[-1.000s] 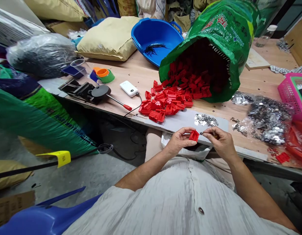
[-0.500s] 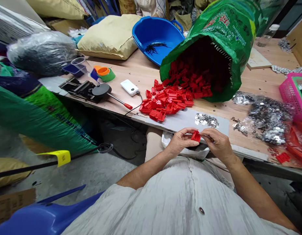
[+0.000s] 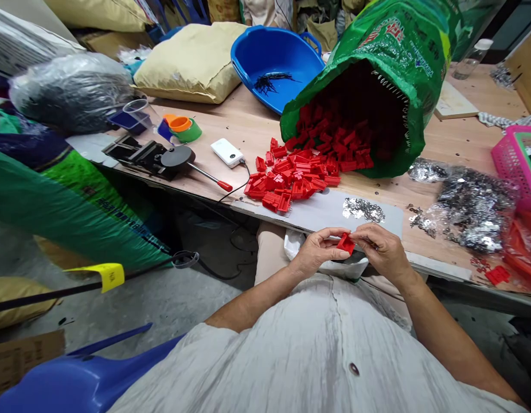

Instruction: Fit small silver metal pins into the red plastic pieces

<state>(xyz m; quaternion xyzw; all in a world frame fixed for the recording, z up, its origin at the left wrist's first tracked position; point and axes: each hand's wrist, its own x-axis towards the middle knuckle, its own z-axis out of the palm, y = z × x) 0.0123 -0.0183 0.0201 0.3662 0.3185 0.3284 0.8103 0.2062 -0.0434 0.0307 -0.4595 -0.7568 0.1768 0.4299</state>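
A small red plastic box-shaped part [image 3: 346,244] is pinched between the thumb and fingers of my left hand [image 3: 316,250], above my lap at the table's front edge. My right hand [image 3: 382,250] is closed, its fingertips at the right side of the red part; whatever they pinch is hidden. Just beyond my hands, a small pile of shiny flat metal pieces [image 3: 363,210] lies on a grey board [image 3: 304,217]. A heap of similar red parts [image 3: 291,175] spills from a green woven sack [image 3: 392,63] lying on its side.
A blue basin [image 3: 287,69] with thin black pieces stands behind the heap. To the left are a white power bank [image 3: 227,152] with a cable and a black lever tool [image 3: 162,160]. Bagged metal pieces [image 3: 476,209] and a pink basket [image 3: 515,166] lie to the right.
The red part has tilted slightly and shifted a little to the right between my fingers. Both hands stay in nearly the same place.
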